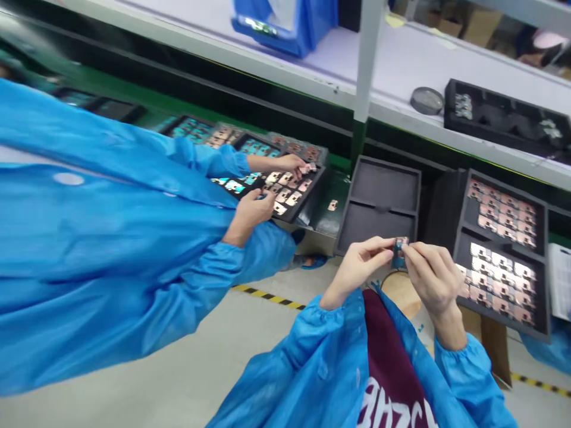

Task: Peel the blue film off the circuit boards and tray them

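Note:
My left hand and my right hand pinch a small metal part with blue film between their fingertips, close to my chest. To the right of my right hand lies a black foam tray holding several rows of copper-coloured pieces in two compartments. Left of my hands stands a black two-compartment foam tray with dark, bare hollows. A single copper piece rests on the green bench beyond my left hand.
A co-worker in a blue smock reaches both hands over a black tray of copper pieces at left. Above stands a white shelf carrying a blue bin, a round lens and a black tray.

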### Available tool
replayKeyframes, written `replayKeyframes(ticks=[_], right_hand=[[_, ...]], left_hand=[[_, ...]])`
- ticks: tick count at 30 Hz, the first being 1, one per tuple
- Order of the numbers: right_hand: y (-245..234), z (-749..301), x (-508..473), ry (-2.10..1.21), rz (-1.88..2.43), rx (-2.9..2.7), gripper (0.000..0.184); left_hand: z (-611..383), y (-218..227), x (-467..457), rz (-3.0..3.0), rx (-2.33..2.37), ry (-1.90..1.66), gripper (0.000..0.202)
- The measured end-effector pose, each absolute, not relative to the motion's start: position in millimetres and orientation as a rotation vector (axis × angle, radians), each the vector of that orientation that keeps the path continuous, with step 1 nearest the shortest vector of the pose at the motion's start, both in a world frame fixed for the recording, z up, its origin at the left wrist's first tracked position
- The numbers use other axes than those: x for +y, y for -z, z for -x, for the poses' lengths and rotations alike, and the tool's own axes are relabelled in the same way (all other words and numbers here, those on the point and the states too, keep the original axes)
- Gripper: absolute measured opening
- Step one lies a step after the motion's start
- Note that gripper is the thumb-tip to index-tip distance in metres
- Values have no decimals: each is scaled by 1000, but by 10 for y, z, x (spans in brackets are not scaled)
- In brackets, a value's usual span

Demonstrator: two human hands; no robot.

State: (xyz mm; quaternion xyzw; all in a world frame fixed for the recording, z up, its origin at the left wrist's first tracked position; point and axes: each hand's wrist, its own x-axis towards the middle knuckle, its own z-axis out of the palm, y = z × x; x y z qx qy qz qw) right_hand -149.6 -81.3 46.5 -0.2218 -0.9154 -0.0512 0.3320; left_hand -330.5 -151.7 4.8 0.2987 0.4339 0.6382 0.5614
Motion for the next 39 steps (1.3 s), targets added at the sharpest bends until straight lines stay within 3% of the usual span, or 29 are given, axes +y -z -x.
replayKeyframes(ticks=[16, 30, 39], right_hand=[[-384, 1471, -979, 137, 763, -2360, 24], [-205, 1227, -1149, 9, 786, -2239, 31], [-256, 671, -1292, -299, 1097, -1497, 12]], left_hand=[[3246, 66, -1405, -366, 970, -1370, 51], [3192, 145, -1144, -204, 950, -1405, 38], [2660, -28, -901, -297, 1028, -1367, 34]])
